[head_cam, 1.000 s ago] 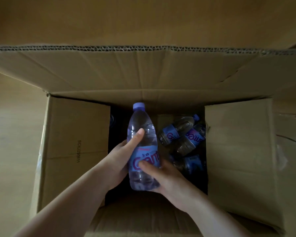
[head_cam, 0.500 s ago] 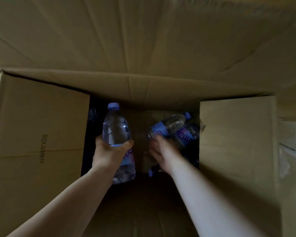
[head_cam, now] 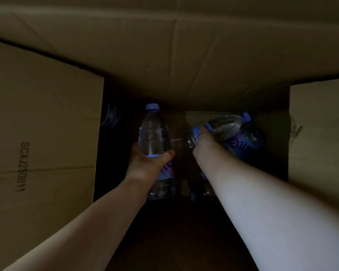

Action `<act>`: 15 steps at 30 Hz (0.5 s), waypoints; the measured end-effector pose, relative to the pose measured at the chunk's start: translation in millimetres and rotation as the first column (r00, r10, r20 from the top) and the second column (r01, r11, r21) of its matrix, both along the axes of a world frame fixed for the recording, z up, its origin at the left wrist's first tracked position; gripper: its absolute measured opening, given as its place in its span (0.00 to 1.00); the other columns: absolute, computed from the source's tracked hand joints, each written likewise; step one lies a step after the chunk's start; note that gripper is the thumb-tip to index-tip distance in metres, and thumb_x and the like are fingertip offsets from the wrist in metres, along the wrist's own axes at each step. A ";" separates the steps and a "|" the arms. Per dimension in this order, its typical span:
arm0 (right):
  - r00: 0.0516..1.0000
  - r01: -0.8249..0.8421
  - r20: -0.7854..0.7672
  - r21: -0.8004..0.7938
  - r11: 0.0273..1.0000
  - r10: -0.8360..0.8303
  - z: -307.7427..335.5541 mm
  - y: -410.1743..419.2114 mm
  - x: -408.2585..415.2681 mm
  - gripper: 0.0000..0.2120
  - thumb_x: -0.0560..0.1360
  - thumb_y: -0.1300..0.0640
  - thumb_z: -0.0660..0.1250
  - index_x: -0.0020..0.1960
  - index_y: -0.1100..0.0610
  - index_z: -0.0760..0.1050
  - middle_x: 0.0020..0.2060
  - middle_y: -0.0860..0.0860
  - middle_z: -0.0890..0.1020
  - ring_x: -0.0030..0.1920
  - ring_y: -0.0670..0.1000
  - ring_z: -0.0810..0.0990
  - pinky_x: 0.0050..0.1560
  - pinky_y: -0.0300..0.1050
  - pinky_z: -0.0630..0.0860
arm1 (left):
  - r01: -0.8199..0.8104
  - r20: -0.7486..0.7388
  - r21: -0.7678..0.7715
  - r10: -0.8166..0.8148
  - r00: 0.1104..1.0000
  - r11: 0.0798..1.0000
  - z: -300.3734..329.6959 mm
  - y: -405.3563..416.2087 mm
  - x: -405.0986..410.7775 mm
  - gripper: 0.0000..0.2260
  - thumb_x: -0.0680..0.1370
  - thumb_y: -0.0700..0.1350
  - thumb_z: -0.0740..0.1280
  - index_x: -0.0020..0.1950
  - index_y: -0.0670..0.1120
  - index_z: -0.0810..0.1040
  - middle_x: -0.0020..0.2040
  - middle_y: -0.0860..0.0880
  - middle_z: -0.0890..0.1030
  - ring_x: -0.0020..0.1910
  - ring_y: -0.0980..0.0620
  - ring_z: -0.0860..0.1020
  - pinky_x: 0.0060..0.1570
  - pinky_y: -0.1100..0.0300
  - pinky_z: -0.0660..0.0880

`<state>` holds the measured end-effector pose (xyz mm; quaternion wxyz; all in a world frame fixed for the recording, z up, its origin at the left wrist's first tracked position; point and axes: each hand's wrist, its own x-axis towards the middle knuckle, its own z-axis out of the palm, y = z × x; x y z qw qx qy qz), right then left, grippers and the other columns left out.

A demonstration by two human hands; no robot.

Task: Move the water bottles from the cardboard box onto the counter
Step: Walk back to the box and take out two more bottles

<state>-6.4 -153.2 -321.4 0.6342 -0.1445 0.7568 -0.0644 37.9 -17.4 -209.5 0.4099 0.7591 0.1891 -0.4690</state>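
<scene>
My left hand [head_cam: 148, 163] grips a clear water bottle [head_cam: 154, 133] with a purple cap and purple label, held upright inside the open cardboard box [head_cam: 174, 55]. To its right, my right hand [head_cam: 204, 141] reaches deep into the box and closes around a second bottle [head_cam: 223, 124] that lies on its side. Another lying bottle [head_cam: 245, 143] with a purple label rests just beneath it. A further bottle [head_cam: 110, 116] shows faintly in the dark at the left. The counter is out of view.
The box flaps stand open at the left [head_cam: 41, 124] and right [head_cam: 319, 133], leaving a narrow dark opening between them. The far flap fills the top of the view. The box interior is dim.
My right hand let go of the first bottle and moved down onto a lying bottle. The left hand keeps the first bottle. The view has moved closer into the box and grown darker.
</scene>
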 end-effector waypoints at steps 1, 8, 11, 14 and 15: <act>0.999 0.028 0.019 0.002 1.000 -0.028 -4.6 -1.8 2.5 0.33 0.77 0.46 0.66 0.77 0.55 0.59 0.73 0.56 0.67 0.71 0.58 0.68 0.68 0.54 0.69 | -0.002 -0.001 0.003 0.002 1.000 1.000 -1.6 1.4 -1.0 0.30 0.69 0.45 0.77 0.67 0.51 0.68 0.50 0.49 0.79 0.45 0.52 0.79 0.41 0.59 0.75; 0.966 -0.257 0.008 -0.071 0.964 0.258 -15.7 -11.1 0.5 0.29 0.79 0.46 0.62 0.74 0.59 0.63 0.72 0.56 0.69 0.71 0.57 0.69 0.71 0.54 0.67 | 0.028 -0.008 0.003 -0.028 1.000 1.000 4.8 11.7 2.1 0.31 0.70 0.43 0.77 0.69 0.50 0.68 0.55 0.46 0.79 0.46 0.52 0.79 0.38 0.62 0.74; 0.972 -0.232 0.030 -0.047 0.972 0.234 -8.3 -1.8 -11.4 0.26 0.78 0.48 0.64 0.71 0.60 0.67 0.68 0.57 0.73 0.67 0.58 0.73 0.65 0.52 0.73 | 0.066 -0.006 0.007 -0.066 0.998 0.998 11.1 12.7 3.0 0.29 0.70 0.43 0.76 0.67 0.50 0.69 0.52 0.47 0.80 0.45 0.53 0.79 0.38 0.63 0.75; 0.982 -0.137 0.139 0.025 0.990 0.132 31.4 15.7 -23.5 0.09 0.78 0.52 0.64 0.50 0.58 0.74 0.46 0.58 0.79 0.38 0.50 0.83 0.32 0.37 0.78 | 0.055 -0.031 0.033 -0.054 0.998 0.998 21.5 11.8 -1.5 0.27 0.69 0.44 0.77 0.65 0.49 0.70 0.51 0.46 0.80 0.45 0.49 0.80 0.44 0.57 0.78; 0.976 -0.173 0.139 0.026 0.985 0.168 46.2 21.8 -29.0 0.08 0.79 0.53 0.64 0.45 0.58 0.73 0.40 0.56 0.77 0.28 0.47 0.81 0.23 0.35 0.74 | 0.054 -0.042 0.051 -0.052 0.998 0.997 28.2 11.2 -4.7 0.27 0.69 0.44 0.77 0.64 0.49 0.71 0.50 0.45 0.81 0.45 0.47 0.81 0.46 0.54 0.79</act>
